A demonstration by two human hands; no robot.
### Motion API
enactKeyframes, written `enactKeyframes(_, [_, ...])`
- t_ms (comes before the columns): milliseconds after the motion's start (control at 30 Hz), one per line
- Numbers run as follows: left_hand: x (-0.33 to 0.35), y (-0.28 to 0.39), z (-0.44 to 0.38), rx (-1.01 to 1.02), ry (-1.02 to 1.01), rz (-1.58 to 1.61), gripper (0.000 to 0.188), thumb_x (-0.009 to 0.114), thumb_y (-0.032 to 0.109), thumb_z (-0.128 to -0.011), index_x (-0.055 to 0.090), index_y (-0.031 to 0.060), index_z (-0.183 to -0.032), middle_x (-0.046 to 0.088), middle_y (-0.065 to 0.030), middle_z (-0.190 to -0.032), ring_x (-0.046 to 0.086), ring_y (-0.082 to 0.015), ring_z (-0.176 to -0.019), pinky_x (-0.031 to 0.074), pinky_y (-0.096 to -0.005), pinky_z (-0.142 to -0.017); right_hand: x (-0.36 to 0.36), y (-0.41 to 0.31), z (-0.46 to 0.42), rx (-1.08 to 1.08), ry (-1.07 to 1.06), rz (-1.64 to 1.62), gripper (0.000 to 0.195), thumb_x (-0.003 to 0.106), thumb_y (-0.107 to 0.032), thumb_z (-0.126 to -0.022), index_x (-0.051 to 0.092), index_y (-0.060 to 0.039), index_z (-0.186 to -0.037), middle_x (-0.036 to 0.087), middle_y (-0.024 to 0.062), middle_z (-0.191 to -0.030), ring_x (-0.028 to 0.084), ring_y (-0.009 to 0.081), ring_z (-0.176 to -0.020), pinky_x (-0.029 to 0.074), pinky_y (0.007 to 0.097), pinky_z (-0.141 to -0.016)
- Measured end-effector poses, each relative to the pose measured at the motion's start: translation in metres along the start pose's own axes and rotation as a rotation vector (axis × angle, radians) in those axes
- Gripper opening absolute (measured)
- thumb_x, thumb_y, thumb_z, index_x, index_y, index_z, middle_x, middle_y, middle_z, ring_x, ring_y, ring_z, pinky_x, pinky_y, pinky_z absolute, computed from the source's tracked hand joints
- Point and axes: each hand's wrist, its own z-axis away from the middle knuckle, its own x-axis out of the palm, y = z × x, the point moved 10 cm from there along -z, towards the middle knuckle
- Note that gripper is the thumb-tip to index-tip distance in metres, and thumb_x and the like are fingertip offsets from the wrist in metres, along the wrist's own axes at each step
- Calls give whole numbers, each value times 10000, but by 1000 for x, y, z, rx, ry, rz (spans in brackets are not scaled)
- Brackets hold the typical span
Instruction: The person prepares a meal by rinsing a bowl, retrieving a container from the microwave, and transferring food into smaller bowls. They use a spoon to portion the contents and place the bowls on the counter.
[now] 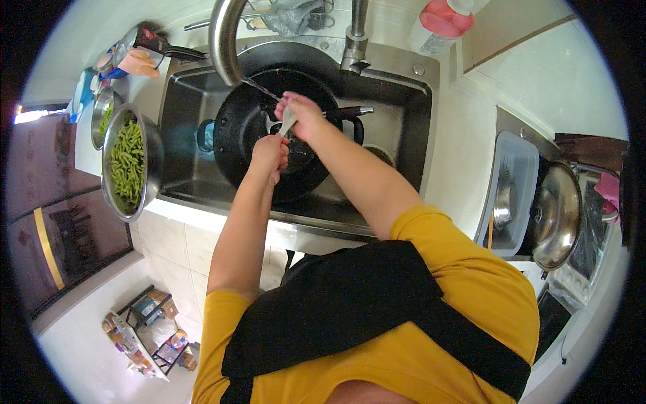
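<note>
My left hand (269,155) grips the handle of a pale spoon-like utensil (288,121) over a large black wok (234,171) in the sink. At the utensil's broad end, my right hand (303,115) has its fingers curled around it. A thin stream of water runs from the curved faucet spout (225,45) onto the fingers of my right hand. Inside the wok lie other dark pieces, partly hidden by my hands. A dark handle with a metal tip (348,112) sticks out to the right, across the wok's rim.
The steel sink (419,151) surrounds the wok. A steel bowl of cut green beans (128,166) stands at the left counter edge, a smaller bowl (104,118) behind it. A pink-filled bottle (444,25) is at the back right. Further right are a grey plastic basin (522,192) and a metal lid (557,217).
</note>
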Motion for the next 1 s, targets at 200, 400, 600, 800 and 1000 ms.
enactKeyframes(200, [-6,-5,-12,36,40,-30,178,421,177,-850,485,39,-757,396,3,-504,300,-98,-355,218,-247,-337,2,30,16,123,-6,55,122,448,-92,-885,501,-42,-983,556,98,-881,579,231,-783,528,396,-689])
enactKeyframes(400, [1,5,-2,59,81,-91,167,437,202,-845,483,71,-752,382,22,-501,297,-90,-359,223,-248,-341,17,1,10,14,-48,-84,112,483,-138,-881,531,-53,-935,552,81,-857,574,221,-762,524,401,-721])
enactKeyframes(600, [-5,-4,-2,8,17,-70,161,438,186,-847,484,62,-754,385,22,-498,310,-87,-365,237,-236,-348,8,0,4,42,-51,11,56,514,-51,-827,534,-46,-879,563,92,-776,568,246,-677,522,389,-658])
enactKeyframes(800, [-7,0,-10,55,43,-102,178,433,195,-858,491,57,-762,382,22,-498,312,-90,-366,238,-241,-349,10,25,19,143,-63,-18,137,464,-164,-890,528,-45,-912,539,63,-767,558,226,-723,508,401,-725])
enactKeyframes(1000, [-7,4,-8,97,65,-124,191,432,201,-862,498,52,-762,400,11,-507,324,-100,-370,248,-246,-348,22,6,10,77,-112,-104,156,462,-160,-896,511,-29,-966,547,92,-889,574,233,-787,507,409,-756])
